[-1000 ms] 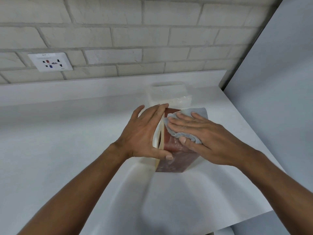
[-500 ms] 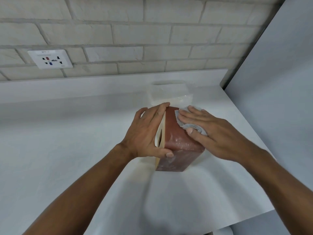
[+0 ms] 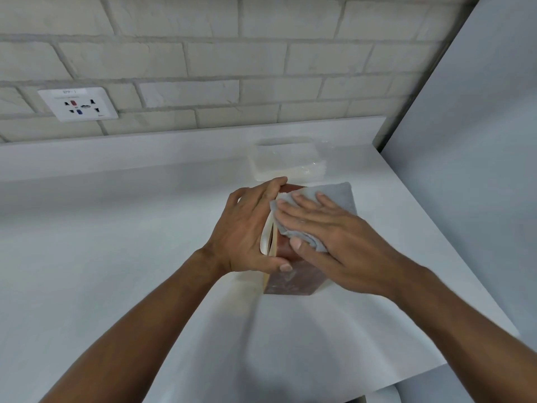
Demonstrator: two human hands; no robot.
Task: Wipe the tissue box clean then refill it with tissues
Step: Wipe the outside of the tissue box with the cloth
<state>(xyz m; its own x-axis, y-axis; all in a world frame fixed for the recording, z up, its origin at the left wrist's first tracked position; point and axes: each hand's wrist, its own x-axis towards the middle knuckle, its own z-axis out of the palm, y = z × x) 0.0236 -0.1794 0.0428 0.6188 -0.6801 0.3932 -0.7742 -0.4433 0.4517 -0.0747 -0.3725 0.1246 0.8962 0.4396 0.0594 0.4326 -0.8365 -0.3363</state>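
A reddish-brown tissue box (image 3: 293, 279) stands on its side on the white counter (image 3: 116, 257), its cream opening face turned left. My left hand (image 3: 247, 234) grips that left face, fingers over the far top edge and thumb on the near edge. My right hand (image 3: 334, 237) lies flat on a grey cloth (image 3: 334, 193), pressing it onto the box's upward face. The cloth covers most of that face. A clear plastic pack of white tissues (image 3: 286, 161) lies on the counter just behind the box.
A white brick wall with a socket plate (image 3: 78, 104) runs along the back. A grey panel (image 3: 470, 170) closes off the right side. The counter's front edge (image 3: 406, 379) runs close at the lower right.
My right hand slid the cloth toward the right far part of the box face, then back left across it. My left hand kept its grip; the box stayed put.
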